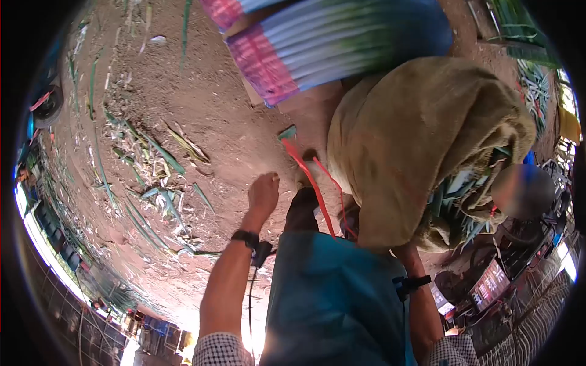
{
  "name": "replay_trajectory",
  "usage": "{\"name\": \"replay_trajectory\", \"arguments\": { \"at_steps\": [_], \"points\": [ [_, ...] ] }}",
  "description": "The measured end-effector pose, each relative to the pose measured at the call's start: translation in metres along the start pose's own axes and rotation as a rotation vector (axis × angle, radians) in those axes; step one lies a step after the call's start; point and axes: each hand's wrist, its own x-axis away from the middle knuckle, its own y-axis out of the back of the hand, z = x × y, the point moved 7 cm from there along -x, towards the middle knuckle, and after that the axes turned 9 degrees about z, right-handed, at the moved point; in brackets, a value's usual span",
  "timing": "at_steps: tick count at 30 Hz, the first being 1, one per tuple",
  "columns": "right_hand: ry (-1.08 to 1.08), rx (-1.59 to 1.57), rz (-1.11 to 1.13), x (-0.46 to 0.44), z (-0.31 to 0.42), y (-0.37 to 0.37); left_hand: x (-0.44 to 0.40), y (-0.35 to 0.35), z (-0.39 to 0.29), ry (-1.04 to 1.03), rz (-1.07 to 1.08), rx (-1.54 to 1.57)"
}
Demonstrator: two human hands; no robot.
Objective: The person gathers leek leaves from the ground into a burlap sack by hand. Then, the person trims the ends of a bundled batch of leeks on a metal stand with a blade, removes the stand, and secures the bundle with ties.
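A large brown burlap cloth point(427, 128) bulges at the right, wrapped around green leafy stalks point(455, 192) that show at its open side. At the cloth's lower edge my right hand point(404, 251) is closed on the fabric, most of its fingers hidden by the folds. My left hand point(264, 194) hangs over the bare ground with its fingers curled in, and nothing shows sticking out of it. Between the hands run red straps point(310, 178), apart from the left hand. A blue-green apron point(336, 299) covers my lap and legs.
Beyond the burlap lies a stack with a shiny striped plastic cover point(342, 46). Leaf scraps point(165, 207) litter the dirt floor at the left. A small round blurred patch point(523, 190) is at the right, near a parked vehicle point(519, 268). More green stalks point(525, 30) lie at upper right.
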Motion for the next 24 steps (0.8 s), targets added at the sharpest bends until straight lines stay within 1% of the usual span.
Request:
{"name": "replay_trajectory", "arguments": {
  "at_steps": [2, 4, 6, 7, 8, 10, 12, 13, 16, 18, 19, 20, 21, 22, 23, 24],
  "points": [
    [-0.092, -0.049, 0.031, 0.003, -0.002, -0.004, -0.054, -0.018, 0.008, -0.023, -0.057, -0.096],
    [-0.187, -0.113, 0.055, 0.01, -0.002, -0.004, -0.109, -0.037, 0.011, 0.035, 0.002, -0.244],
    [-0.269, -0.168, 0.082, 0.02, -0.002, -0.004, -0.152, -0.054, 0.012, 0.07, 0.025, -0.257],
    [-0.305, -0.196, 0.098, 0.026, 0.0, -0.004, -0.172, -0.073, 0.028, 0.109, 0.027, -0.345],
    [-0.337, -0.219, 0.112, 0.029, -0.002, -0.004, -0.187, -0.083, 0.034, 0.153, 0.0, -0.37],
    [-0.393, -0.258, 0.14, 0.036, 0.0, -0.008, -0.198, -0.1, 0.046, 0.1, -0.159, -0.333],
    [-0.441, -0.287, 0.159, 0.044, -0.001, -0.011, -0.203, -0.12, 0.062, 0.155, -0.034, -0.344],
    [-0.454, -0.295, 0.164, 0.047, 0.0, -0.011, -0.198, -0.124, 0.07, 0.187, 0.023, -0.352],
    [-0.472, -0.308, 0.148, 0.056, 0.011, -0.005, -0.148, -0.113, 0.076, 0.241, -0.006, -0.261],
    [-0.495, -0.332, 0.113, 0.061, 0.015, -0.003, -0.109, -0.101, 0.092, 0.248, -0.021, -0.132],
    [-0.529, -0.379, 0.067, 0.063, 0.018, 0.0, -0.079, -0.079, 0.08, 0.053, -0.136, 0.245],
    [-0.578, -0.487, -0.013, 0.067, 0.023, 0.003, -0.058, -0.064, 0.08, 0.056, -0.103, 0.464],
    [-0.602, -0.64, -0.128, 0.068, 0.033, 0.01, -0.022, -0.022, 0.031, 0.188, -0.07, 0.714],
    [-0.609, -0.796, -0.256, 0.071, 0.044, 0.018, 0.01, 0.024, -0.017, 0.097, -0.107, 0.675],
    [-0.603, -0.941, -0.39, 0.074, 0.056, 0.026, 0.038, 0.06, -0.052, 0.026, -0.159, 0.674],
    [-0.508, -0.98, -0.381, 0.075, 0.063, 0.028, 0.067, 0.098, -0.103, 0.012, -0.17, 0.606]
  ]
}}
